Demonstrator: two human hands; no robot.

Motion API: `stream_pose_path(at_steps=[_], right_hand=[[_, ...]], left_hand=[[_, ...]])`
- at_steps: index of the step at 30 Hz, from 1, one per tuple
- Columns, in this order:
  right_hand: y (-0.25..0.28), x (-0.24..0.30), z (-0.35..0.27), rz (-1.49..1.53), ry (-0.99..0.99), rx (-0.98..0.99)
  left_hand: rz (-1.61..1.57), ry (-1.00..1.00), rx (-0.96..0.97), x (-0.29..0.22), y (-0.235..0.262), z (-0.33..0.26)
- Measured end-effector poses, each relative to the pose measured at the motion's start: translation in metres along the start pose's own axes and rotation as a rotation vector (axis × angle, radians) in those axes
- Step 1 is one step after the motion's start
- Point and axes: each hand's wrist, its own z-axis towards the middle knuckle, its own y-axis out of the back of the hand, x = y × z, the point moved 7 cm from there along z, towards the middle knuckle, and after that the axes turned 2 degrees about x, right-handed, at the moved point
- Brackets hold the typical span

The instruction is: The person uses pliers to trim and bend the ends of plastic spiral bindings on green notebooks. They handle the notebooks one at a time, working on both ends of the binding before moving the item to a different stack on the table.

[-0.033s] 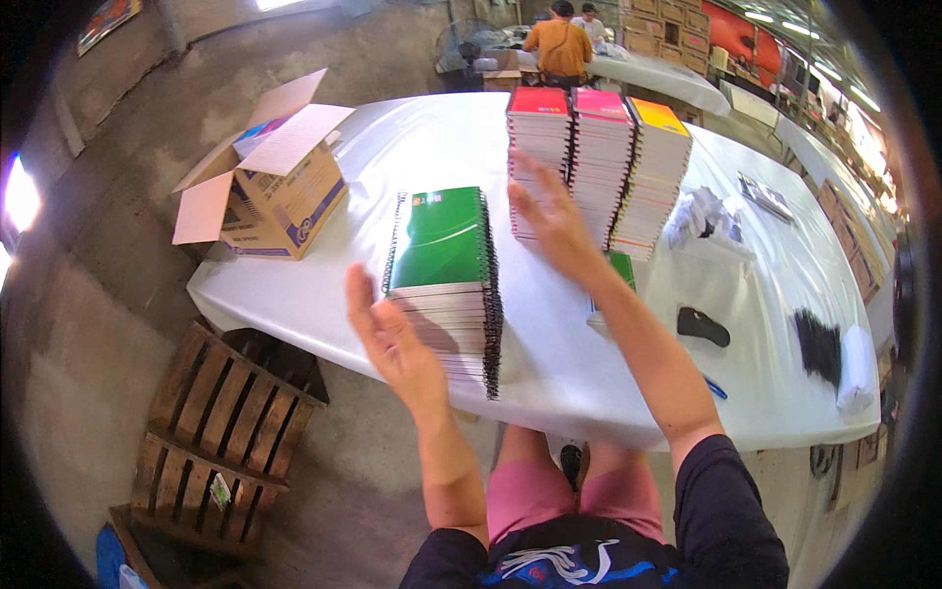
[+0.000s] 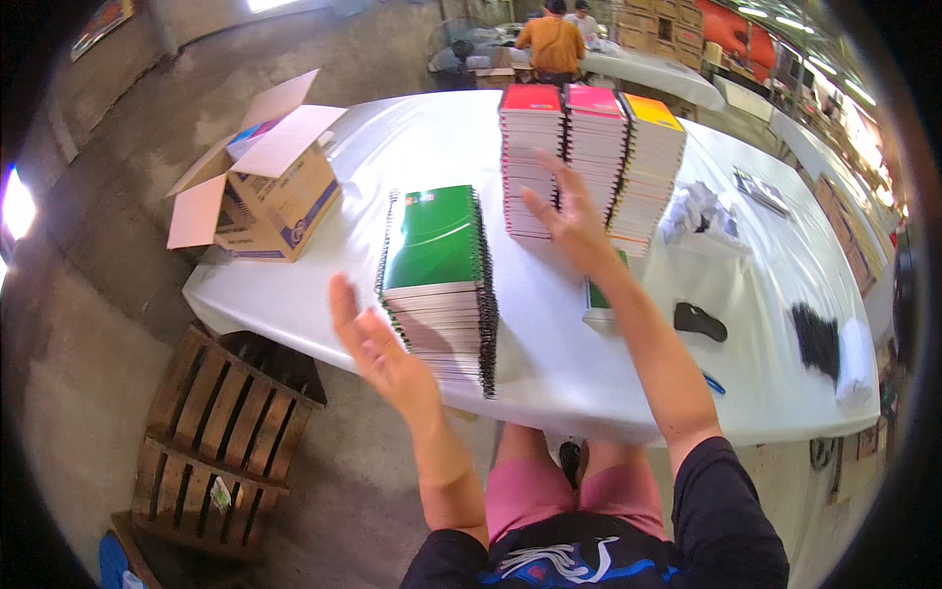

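The green notebook stack (image 2: pixel 430 285) stands on the counter (image 2: pixel 285 309). Just left of it, the left hand (image 2: pixel 392 371) is empty, fingers spread; to its right, the right hand (image 2: pixel 579 231), likewise empty, partly hides the red notebook stack (image 2: pixel 525 157). A carton (image 2: pixel 291 201) sits left of the green notebook stack.

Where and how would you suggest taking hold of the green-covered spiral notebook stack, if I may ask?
The green-covered spiral notebook stack is probably best gripped low on its flanks, left hand from the left, right hand from the right: it stands tall in many layers, so squeezing inward should steady it.
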Motion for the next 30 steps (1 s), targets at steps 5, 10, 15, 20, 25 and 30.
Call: stream_pose_path(at_steps=[5, 10, 15, 20, 25, 30], right_hand=[[0.078, -0.137, -0.11, -0.644, -0.809, 0.223], [0.054, -0.171, -0.16, -0.251, -0.887, 0.328], [0.1, -0.154, -0.147, -0.164, -0.692, 0.122], [0.107, -0.08, -0.177, -0.143, -0.314, 0.285], [0.133, -0.071, -0.218, -0.191, -0.508, 0.557], [0.304, -0.153, -0.228, -0.725, -0.554, -0.027]], left_hand=[[-0.165, -0.114, -0.167, -0.061, 0.027, -0.025], [-0.711, -0.267, 0.158, -0.139, -0.029, -0.076], [-1.092, -0.126, 0.401, -0.142, -0.061, -0.091], [0.013, -0.262, 0.843, -0.069, -0.141, -0.163], [0.664, -0.456, 0.991, 0.026, -0.17, -0.239], [0.692, -0.426, 0.989, 0.015, -0.166, -0.238]])
